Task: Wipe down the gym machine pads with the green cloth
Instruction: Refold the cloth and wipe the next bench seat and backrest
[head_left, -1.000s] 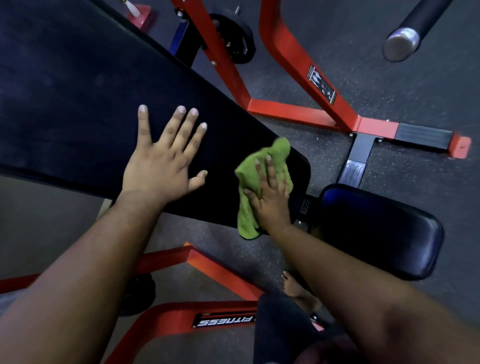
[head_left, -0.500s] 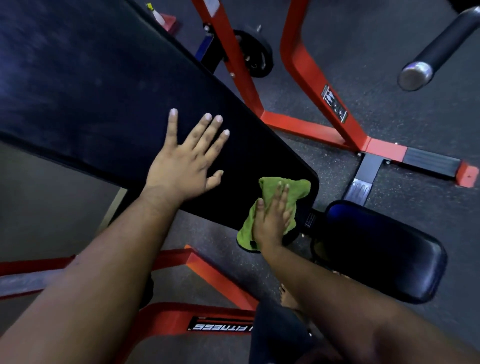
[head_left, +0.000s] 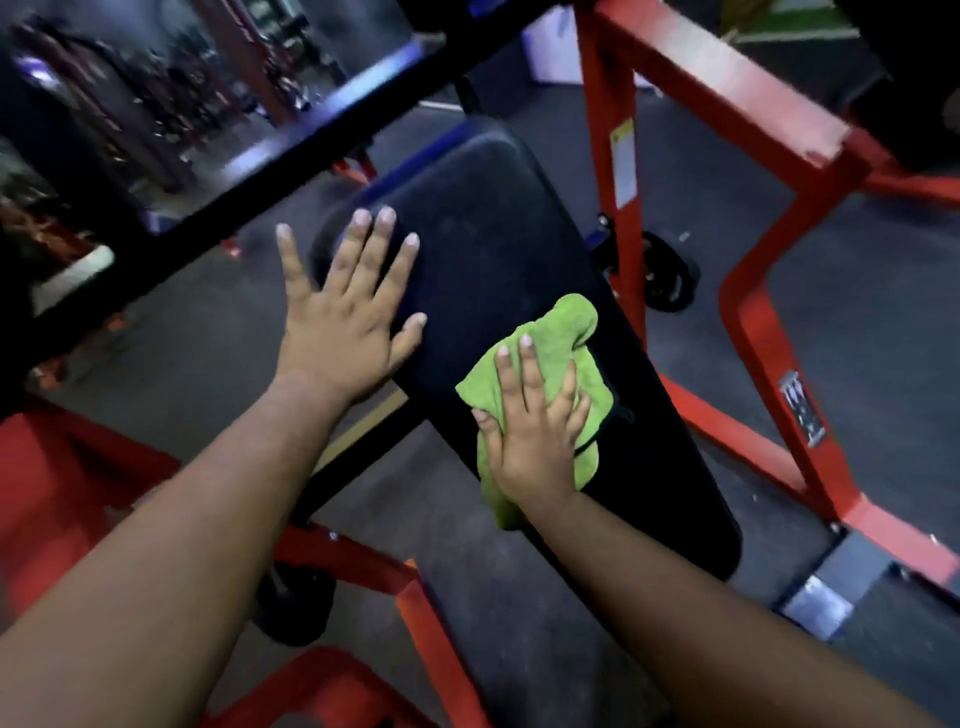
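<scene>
A long black bench pad (head_left: 498, 244) runs from the upper middle down to the lower right. My left hand (head_left: 348, 322) lies flat with spread fingers on the pad's left edge near its far end. My right hand (head_left: 535, 431) presses the crumpled green cloth (head_left: 556, 353) flat onto the middle of the pad, fingers straight on top of it. The cloth sticks out beyond my fingertips and below my wrist.
Red steel frame bars (head_left: 675, 88) rise on the right and cross the floor (head_left: 743, 447). More red frame (head_left: 57, 467) lies at the lower left. A black bar (head_left: 249, 171) crosses diagonally above the pad. A dark weight plate (head_left: 670, 280) sits by the right upright. Grey rubber floor (head_left: 857, 312) surrounds.
The view swung up toward the pad's far end. My right hand slid the cloth up from the pad's lower end to its middle. My left hand stays flat on the pad.
</scene>
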